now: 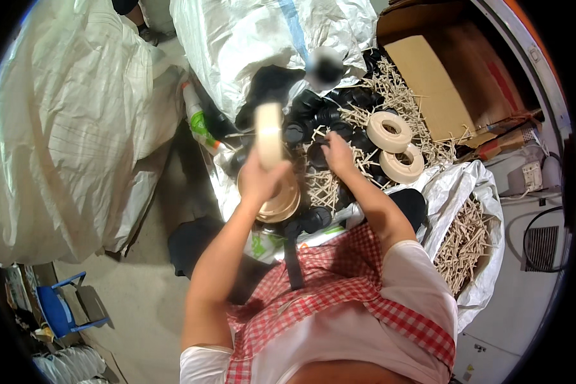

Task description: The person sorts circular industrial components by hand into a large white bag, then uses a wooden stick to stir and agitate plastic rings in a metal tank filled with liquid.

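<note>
Head cam: left grip point(267, 180) holding cream ring point(269, 133), right grip point(338, 153) at a black cap point(315, 157), can't tell if closed

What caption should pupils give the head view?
Left hand holds a cream ring; right hand touches a round black piece.

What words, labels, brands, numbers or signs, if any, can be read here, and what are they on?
None can be read clearly.
Green, white and orange packaging, upper left of the hands: printed shapes, no clear words.
Packaging by the lap: green print, too partly covered to read.
White panel at lower right: small markings, too small to read.
Beige rings: no lettering visible.
</note>
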The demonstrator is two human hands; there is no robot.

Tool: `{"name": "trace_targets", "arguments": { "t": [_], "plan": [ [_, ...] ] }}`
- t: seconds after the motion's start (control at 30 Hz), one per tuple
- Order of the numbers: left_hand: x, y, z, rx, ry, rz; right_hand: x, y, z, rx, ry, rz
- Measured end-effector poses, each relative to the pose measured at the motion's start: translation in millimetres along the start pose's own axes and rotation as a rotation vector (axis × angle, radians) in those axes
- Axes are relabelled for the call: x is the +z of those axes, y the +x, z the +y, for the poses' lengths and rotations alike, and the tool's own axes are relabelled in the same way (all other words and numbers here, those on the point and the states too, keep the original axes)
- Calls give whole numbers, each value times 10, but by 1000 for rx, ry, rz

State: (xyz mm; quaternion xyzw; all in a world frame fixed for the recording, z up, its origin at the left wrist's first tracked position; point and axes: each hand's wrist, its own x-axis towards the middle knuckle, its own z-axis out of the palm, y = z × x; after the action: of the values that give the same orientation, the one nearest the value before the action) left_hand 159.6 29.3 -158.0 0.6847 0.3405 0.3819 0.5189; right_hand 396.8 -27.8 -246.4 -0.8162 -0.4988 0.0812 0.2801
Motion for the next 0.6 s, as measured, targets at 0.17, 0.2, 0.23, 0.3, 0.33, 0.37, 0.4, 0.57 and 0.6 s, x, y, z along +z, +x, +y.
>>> {"name": "trace_targets", "arguments": {
  "t": [0.17,0.2,0.23,0.3,0.33,0.37,0.4,0.57,0.6],
  "plan": [
    [-45,69,68,-120,-276,17,-482,-49,-358,66,213,306],
    [-62,35,-10,-169,-571,-34,-475,-74,-580,-81,267,299],
    [-38,-24,-71,-168,-570,-38,-424,-103,-752,-222,316,292],
    [-1,-122,-119,-400,-822,-200,-182,-184,-1050,-221,424,202],
    [-10,-121,105,-413,-843,-144,-238,-234,-1183,-133,396,107],
    [-19,-121,84,-412,-837,-153,-320,-279,-1294,-46,369,10],
    [-49,-143,59,-321,-635,-122,-334,-314,-1300,-1,442,-101],
    [-278,-139,95,-216,-192,-297,-445,-410,-1245,253,1138,-464],
    [-353,-116,245,-351,-265,-327,-556,-463,-1225,-401,630,-252]
  ]
}}
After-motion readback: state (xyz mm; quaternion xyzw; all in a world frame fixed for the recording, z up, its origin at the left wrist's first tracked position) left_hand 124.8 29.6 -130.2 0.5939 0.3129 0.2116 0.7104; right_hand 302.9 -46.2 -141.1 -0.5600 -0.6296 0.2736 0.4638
